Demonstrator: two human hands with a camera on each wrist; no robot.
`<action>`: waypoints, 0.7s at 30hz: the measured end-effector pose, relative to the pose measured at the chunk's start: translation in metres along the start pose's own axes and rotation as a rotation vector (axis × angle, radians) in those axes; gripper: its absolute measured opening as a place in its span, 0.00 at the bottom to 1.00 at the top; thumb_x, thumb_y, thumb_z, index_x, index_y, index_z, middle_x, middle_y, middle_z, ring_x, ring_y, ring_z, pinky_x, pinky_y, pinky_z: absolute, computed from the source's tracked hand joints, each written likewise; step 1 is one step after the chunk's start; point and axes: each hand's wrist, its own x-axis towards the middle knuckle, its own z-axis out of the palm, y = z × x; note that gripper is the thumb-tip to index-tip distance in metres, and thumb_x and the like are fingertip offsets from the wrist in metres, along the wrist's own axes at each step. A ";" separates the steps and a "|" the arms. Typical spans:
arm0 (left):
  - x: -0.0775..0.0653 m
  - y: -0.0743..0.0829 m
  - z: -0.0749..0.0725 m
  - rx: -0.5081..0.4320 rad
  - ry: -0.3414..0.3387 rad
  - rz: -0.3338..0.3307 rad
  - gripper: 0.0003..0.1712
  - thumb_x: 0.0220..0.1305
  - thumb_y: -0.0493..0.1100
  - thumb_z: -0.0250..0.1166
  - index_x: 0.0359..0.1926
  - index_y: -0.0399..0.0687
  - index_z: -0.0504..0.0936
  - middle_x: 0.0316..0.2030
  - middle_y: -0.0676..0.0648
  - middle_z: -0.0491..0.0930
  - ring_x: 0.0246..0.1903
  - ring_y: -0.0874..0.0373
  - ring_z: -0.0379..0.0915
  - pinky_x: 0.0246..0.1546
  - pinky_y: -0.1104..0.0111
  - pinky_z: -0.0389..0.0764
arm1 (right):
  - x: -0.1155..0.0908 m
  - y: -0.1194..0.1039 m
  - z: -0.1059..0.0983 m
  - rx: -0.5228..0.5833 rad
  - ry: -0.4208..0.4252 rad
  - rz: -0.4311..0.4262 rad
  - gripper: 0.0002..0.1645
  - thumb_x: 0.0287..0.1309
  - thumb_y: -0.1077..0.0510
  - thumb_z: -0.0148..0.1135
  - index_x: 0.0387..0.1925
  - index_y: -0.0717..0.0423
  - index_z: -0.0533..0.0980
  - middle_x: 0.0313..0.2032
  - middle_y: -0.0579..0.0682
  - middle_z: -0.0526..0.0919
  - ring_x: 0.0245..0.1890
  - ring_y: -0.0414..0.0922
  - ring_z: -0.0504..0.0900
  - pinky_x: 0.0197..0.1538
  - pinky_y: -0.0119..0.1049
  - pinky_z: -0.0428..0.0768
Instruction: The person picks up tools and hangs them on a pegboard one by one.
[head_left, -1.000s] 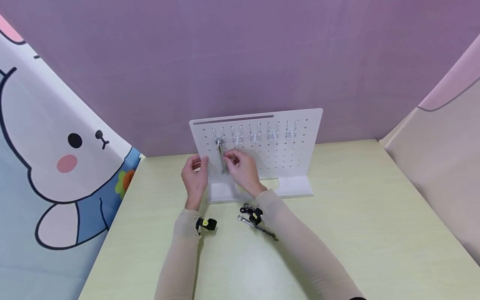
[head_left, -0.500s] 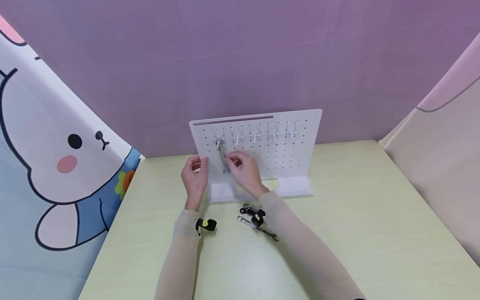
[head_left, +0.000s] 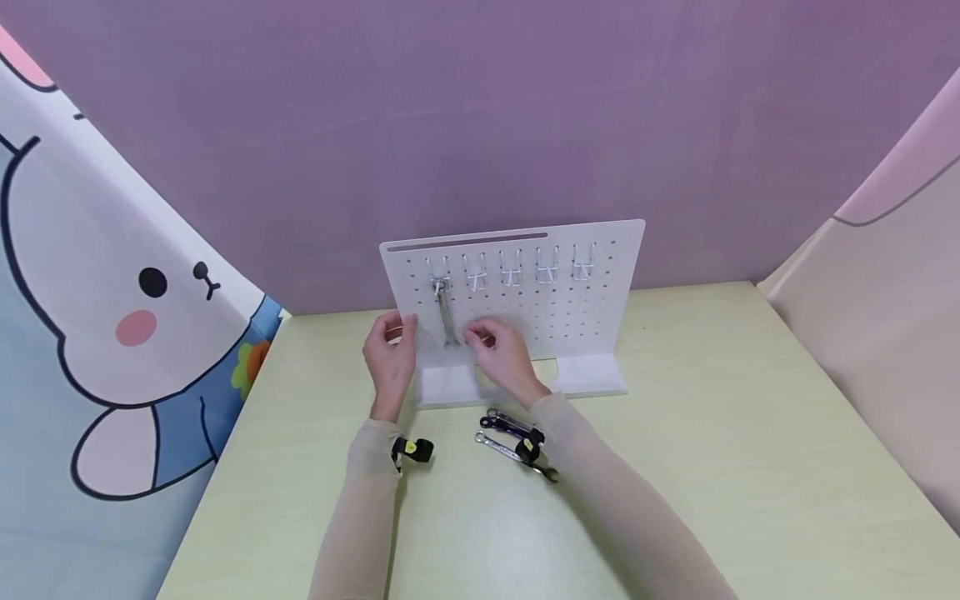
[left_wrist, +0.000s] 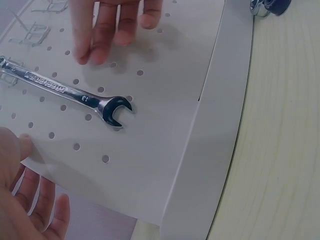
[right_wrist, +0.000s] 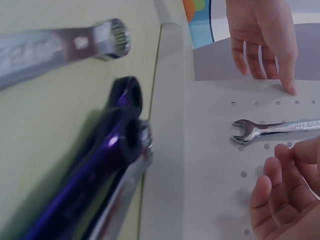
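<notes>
A silver combination wrench (head_left: 446,317) hangs from the leftmost hook of a white pegboard (head_left: 611,300), its open jaw end downward. In the left wrist view that wrench (left_wrist: 60,89) lies along the board's holed face. My left hand (head_left: 390,360) holds the board's left edge, thumb on the front and fingers behind. Just right of the wrench is my right hand (head_left: 501,357), apart from it. The right wrist view shows this hand (right_wrist: 287,192) with loosely bent fingers and nothing visible between them.
Several wrenches lie before the board's base: a silver wrench (head_left: 498,446) in front, a dark purple wrench (right_wrist: 80,192) and another silver one behind. Four... several wire hooks (head_left: 511,271) line the board's upper part. A purple curtain (head_left: 525,125) stands behind the table.
My right hand has come away from the hanging wrench, moving right and down toward me. The wrench stays on its hook. My left hand has kept its place at the board's edge.
</notes>
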 end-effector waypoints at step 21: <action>0.000 -0.004 0.001 -0.004 0.004 0.042 0.18 0.74 0.49 0.69 0.53 0.40 0.86 0.49 0.37 0.87 0.47 0.44 0.82 0.46 0.62 0.79 | -0.023 0.009 -0.012 -0.049 -0.149 0.083 0.11 0.71 0.57 0.66 0.50 0.57 0.86 0.43 0.49 0.91 0.40 0.43 0.85 0.51 0.40 0.84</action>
